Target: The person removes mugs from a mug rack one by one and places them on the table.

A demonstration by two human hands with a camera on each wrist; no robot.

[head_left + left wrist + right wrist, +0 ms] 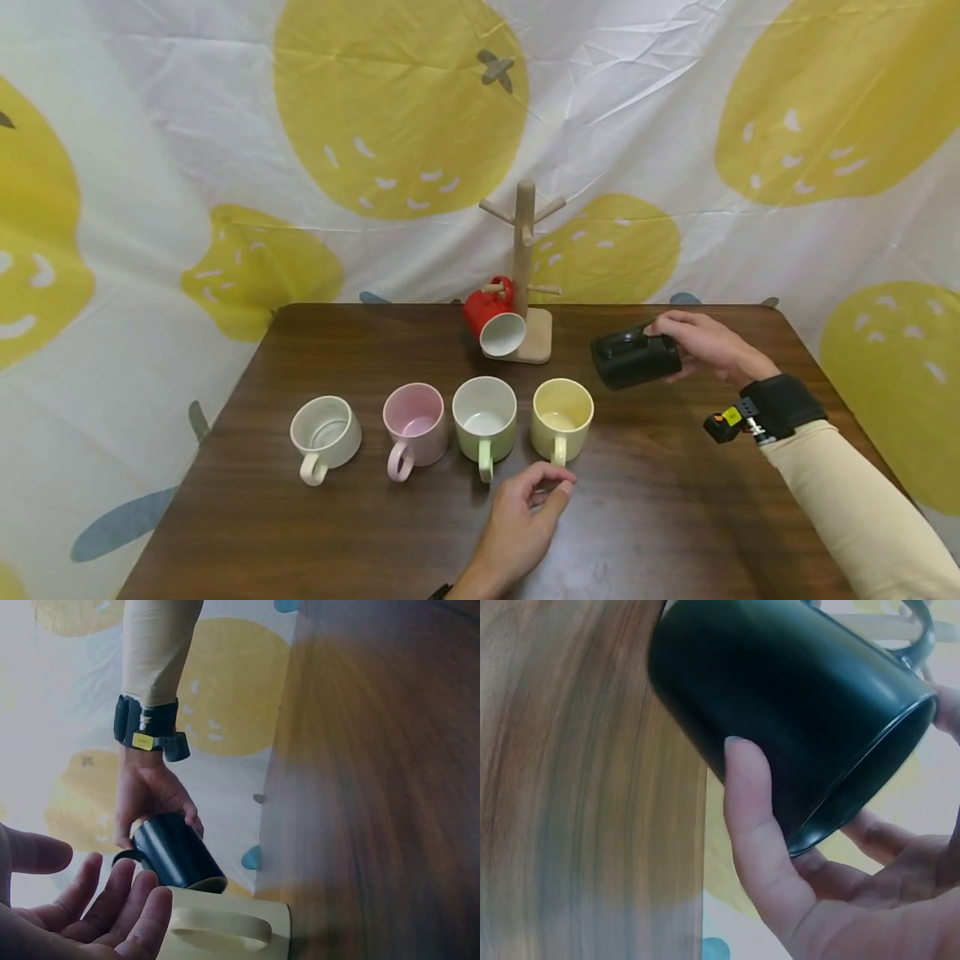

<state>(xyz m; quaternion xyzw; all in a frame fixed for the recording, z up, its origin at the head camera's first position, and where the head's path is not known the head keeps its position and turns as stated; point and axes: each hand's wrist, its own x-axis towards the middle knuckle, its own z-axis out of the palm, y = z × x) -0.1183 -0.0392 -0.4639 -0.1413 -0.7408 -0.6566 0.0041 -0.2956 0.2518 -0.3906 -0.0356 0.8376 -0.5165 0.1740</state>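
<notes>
My right hand [701,343] grips a black mug [633,358] near its rim, holding it sideways above the right of the table. In the right wrist view the thumb [754,817] lies along the outside of the black mug [780,697], whose handle [919,637] points up and away. My left hand [521,521], fingers loosely bent and holding nothing, is just in front of the yellow mug [562,417]. A red mug [487,317] hangs tilted by its handle on a lower peg of the wooden mug tree [523,267].
Left of the yellow mug stand a green mug [484,417], a pink mug [415,425] and a cream mug [327,433], upright in a row, handles toward me. A lemon-patterned cloth [405,108] hangs behind the brown table [420,542]. Other pegs on the tree are bare.
</notes>
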